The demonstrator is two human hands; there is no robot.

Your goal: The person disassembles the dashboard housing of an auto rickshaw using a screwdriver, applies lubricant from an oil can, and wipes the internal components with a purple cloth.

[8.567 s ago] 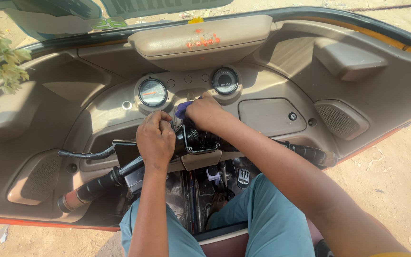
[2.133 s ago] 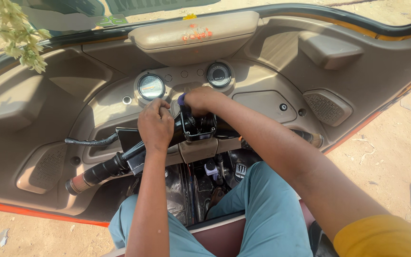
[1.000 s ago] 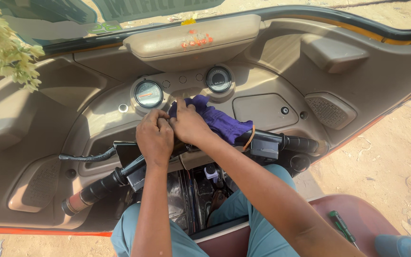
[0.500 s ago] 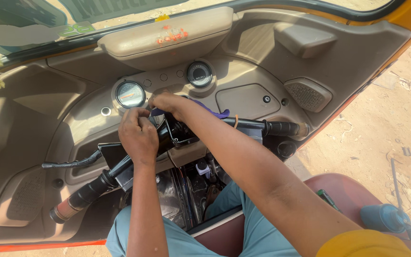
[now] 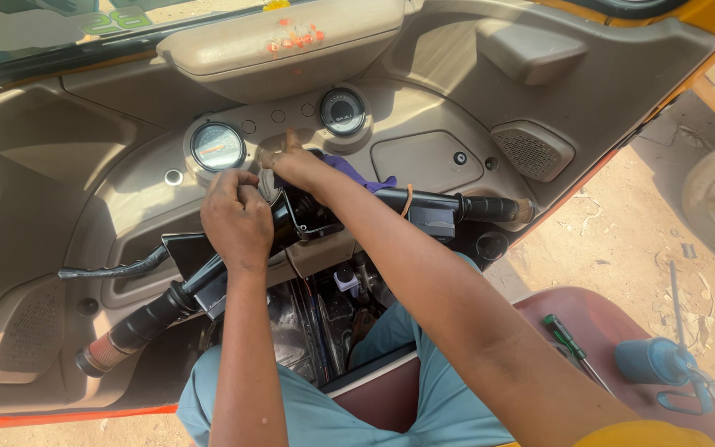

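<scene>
Beige plastic lines the dashboard [image 5: 126, 199] of the small three-wheeled vehicle where I sit, both my hands at the middle of its black handlebar [image 5: 424, 207]. My left hand [image 5: 236, 219] rests knuckles-up on the black housing [image 5: 295, 223] at the bar's centre, fingers curled down over its near edge; whether they pinch anything beneath I cannot tell. My right hand [image 5: 295, 165] reaches across just beyond it, thumb raised toward the dashboard, the other fingers folded against the top of the housing beside a purple cloth [image 5: 357, 172] that lies bunched on the bar, touching my wrist. The two hands sit close together, nearly touching. The left grip [image 5: 130, 331] slants down toward my knee, its lever [image 5: 117, 269] jutting to the side, while the right grip [image 5: 490, 209] points outward level. Two round gauges [image 5: 218, 146] sit in the panel just above my hands. On the maroon seat [image 5: 614, 331] to my right lie a green-handled screwdriver [image 5: 564, 338] and a blue oil can [image 5: 655, 362], well apart from the handlebar.
</scene>
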